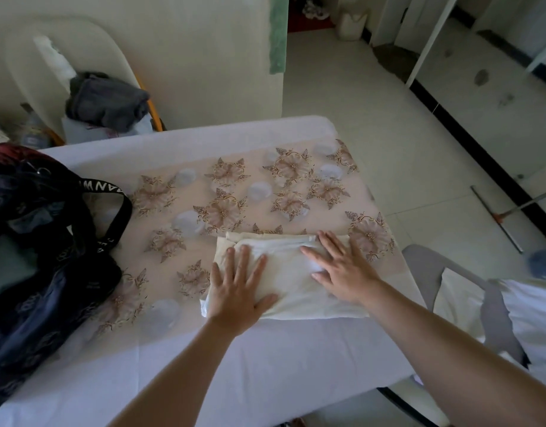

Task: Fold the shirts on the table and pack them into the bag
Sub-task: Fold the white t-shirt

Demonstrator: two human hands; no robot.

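Both hands lie flat with fingers spread, pinching nothing. The left hand [238, 288] presses the near-left part of the folded shirt [293, 291]. The right hand [342, 272] presses its far-right part, fingertips close to the far fold edge.

Shirt: a cream rectangle, several layers thick. It rests on the table [265, 365] right of centre, at the near edge of the flowered cloth [222, 192]. I judge the step in hand to be smoothing a completed fold; I see no sleeve or hem sticking out.

Near right: a grey chair [426, 266] just beside the table carries white fabric [530, 318]. Whether that is another shirt I cannot tell.

Left: the dark bag [43, 272] stands on the table, well apart from the shirt. Its lettered strap [117, 217] drapes toward the centre. The inside is too dark for me to read.

Next move, as I judge it: slide the fingers under both short ends of the shirt and lift without letting the layers slip. Then carry it left and lower it flat into the bag. Risk: the thin cloth may sag in the middle and unfold.

Far left: a pale chair [28, 57] holds a grey bundle [105, 101], off the table.
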